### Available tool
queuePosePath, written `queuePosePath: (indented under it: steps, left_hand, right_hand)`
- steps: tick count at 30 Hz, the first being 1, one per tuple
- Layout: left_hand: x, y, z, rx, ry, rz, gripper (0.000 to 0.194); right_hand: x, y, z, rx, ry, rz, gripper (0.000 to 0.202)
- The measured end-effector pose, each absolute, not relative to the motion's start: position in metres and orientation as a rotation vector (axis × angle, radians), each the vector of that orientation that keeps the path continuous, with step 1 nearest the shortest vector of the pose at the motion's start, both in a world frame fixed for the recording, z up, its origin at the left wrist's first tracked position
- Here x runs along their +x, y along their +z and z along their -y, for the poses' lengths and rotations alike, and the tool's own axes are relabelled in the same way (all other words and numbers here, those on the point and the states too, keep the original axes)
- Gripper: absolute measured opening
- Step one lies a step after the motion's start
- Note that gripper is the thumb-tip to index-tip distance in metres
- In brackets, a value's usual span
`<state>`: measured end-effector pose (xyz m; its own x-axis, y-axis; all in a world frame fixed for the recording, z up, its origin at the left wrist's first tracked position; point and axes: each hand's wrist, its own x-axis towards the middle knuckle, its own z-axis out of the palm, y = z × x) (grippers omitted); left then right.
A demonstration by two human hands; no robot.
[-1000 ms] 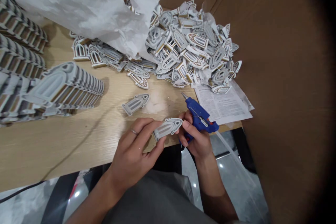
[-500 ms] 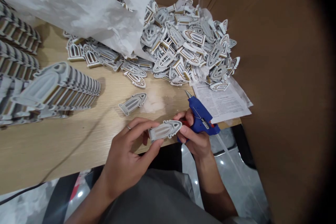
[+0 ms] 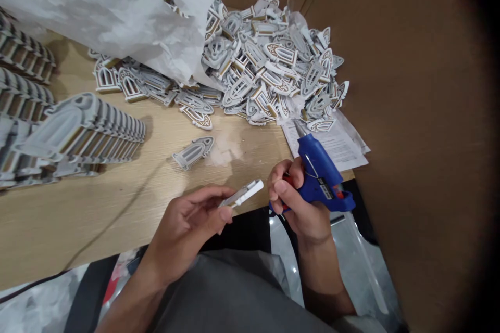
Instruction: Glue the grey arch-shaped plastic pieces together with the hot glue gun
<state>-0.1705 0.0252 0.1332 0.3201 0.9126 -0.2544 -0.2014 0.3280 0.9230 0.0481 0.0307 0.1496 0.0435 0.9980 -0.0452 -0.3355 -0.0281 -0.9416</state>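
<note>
Between the thumb and fingers of my left hand [image 3: 195, 223] is a white arched piece [image 3: 247, 193], tilted so that its edge shows. My right hand [image 3: 299, 195] is wrapped round the handle of a blue glue gun [image 3: 321, 171], whose nozzle points up and away, towards the papers. The two hands are apart. A single grey-white arched piece [image 3: 193, 152] lies flat on the wooden table [image 3: 128, 223], beyond my left hand. Further back spreads a loose heap of arched pieces [image 3: 253, 57], some with gold patterns.
Stacked arched pieces [image 3: 89, 127] stand at the left. Crumpled white paper [image 3: 117, 15] covers part of the heap. Printed sheets [image 3: 344, 145] lie under the heap's right side, beside a brown cardboard wall [image 3: 410, 114]. A thin dark cable [image 3: 31, 291] runs at the lower left.
My right hand has moved right, away from the held piece, and the glue gun has come up with it. The piece in my left hand has turned from face-up to edge-on.
</note>
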Motion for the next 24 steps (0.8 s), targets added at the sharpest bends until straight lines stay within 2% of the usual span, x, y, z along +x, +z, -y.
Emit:
queuePosePath:
  steps: [5, 9, 12, 17, 20, 24]
  left_hand:
    - [-0.169, 0.129, -0.024, 0.66, 0.826, -0.803, 0.027]
    - [-0.166, 0.133, -0.026, 0.538, 0.793, -0.728, 0.03]
    - [-0.166, 0.133, -0.026, 0.534, 0.772, -0.74, 0.031]
    - [-0.165, 0.134, -0.017, 0.967, 0.993, -1.031, 0.02]
    - [-0.164, 0.138, -0.014, 1.295, 1.179, -1.181, 0.028]
    - [-0.164, 0.14, -0.015, 1.529, 1.244, -1.209, 0.033]
  right_hand:
    - [0.049, 0.151, -0.032, -1.008, 1.301, 0.836, 0.036]
    - [0.048, 0.15, -0.028, -1.114, 1.233, 0.966, 0.028]
    - [0.046, 0.151, -0.025, -1.151, 1.211, 1.08, 0.03]
    - [0.046, 0.151, -0.023, -1.172, 1.256, 1.001, 0.031]
    - [0.049, 0.147, -0.022, -1.164, 1.303, 0.943, 0.032]
    - [0.053, 0.143, -0.02, -1.134, 1.298, 0.997, 0.029]
